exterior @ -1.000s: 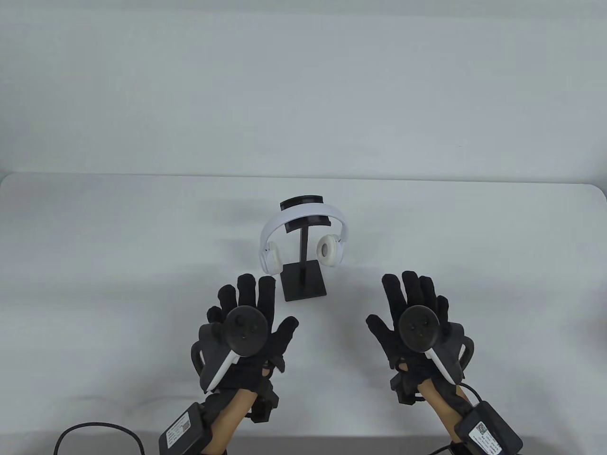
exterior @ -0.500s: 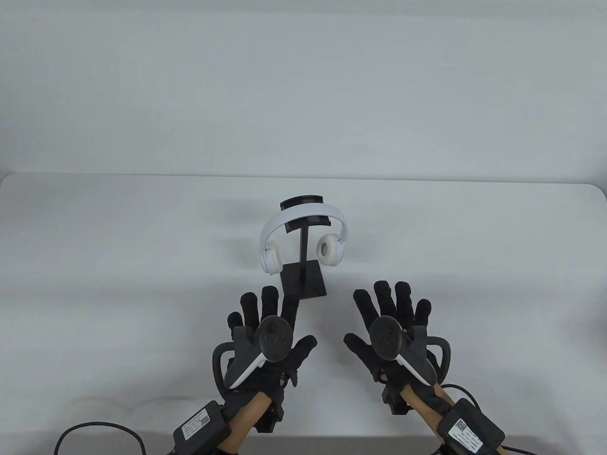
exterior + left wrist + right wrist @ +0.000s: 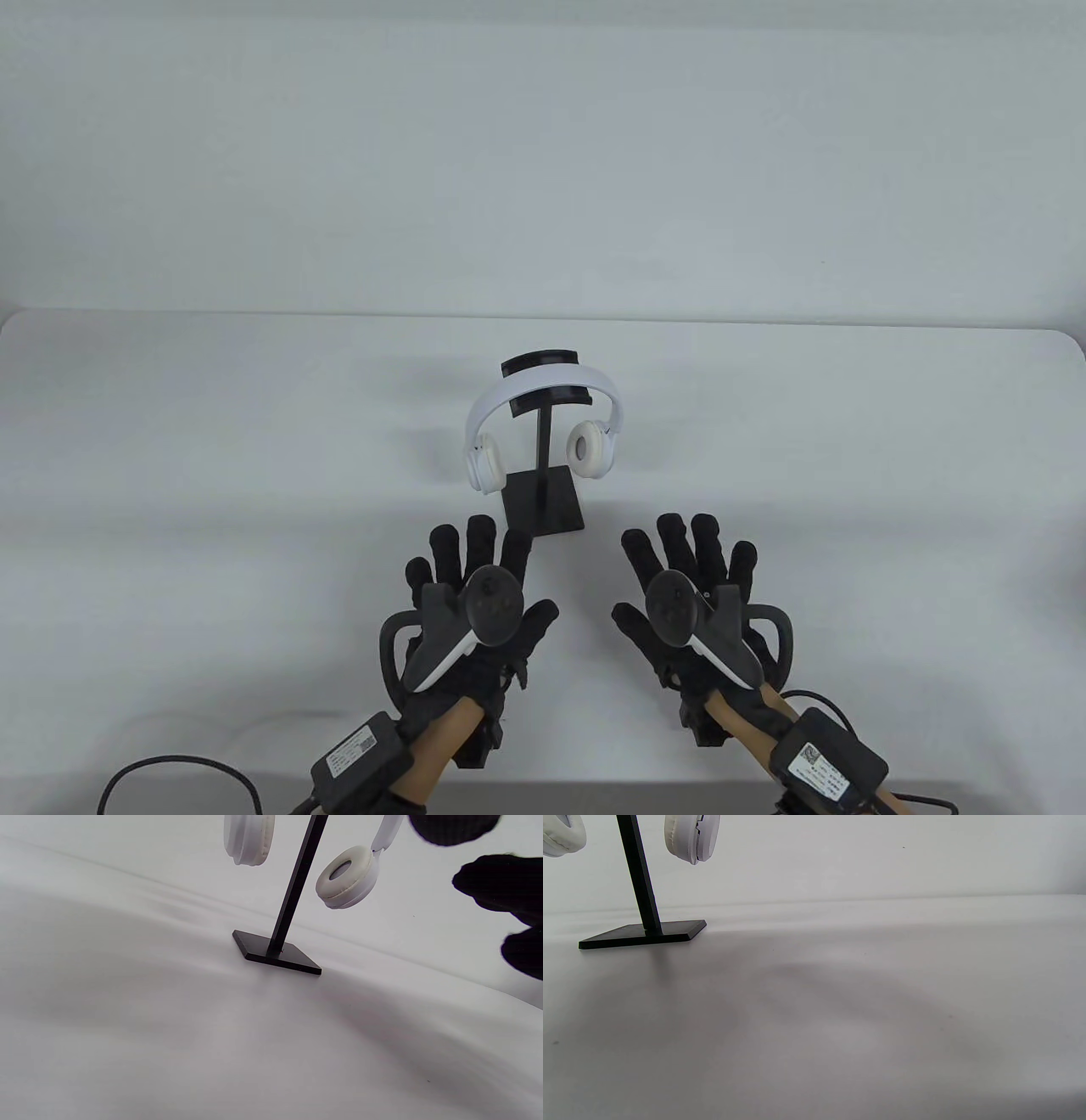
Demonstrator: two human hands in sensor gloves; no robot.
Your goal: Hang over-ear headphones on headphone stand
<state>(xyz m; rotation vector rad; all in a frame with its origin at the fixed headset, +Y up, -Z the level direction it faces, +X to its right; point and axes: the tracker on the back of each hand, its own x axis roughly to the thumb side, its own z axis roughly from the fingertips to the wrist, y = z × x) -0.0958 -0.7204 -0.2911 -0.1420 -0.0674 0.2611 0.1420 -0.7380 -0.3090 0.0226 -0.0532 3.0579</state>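
White over-ear headphones (image 3: 543, 390) hang by their band over the top of a black headphone stand (image 3: 543, 501) in the middle of the table. Their ear cups (image 3: 345, 878) hang on either side of the stand's post (image 3: 295, 887); the post (image 3: 638, 874) also shows in the right wrist view. My left hand (image 3: 475, 586) is flat with spread fingers, just in front of the stand's base, holding nothing. My right hand (image 3: 691, 586) is flat and spread to the right of it, also empty. Neither hand touches the headphones.
The white table (image 3: 170, 475) has a rounded far edge against a white wall. Black cables and sensor boxes (image 3: 356, 751) trail from my wrists at the near edge.
Both hands have drawn back toward the near edge and closer together, the right moving left most. The headphones and stand have not moved.
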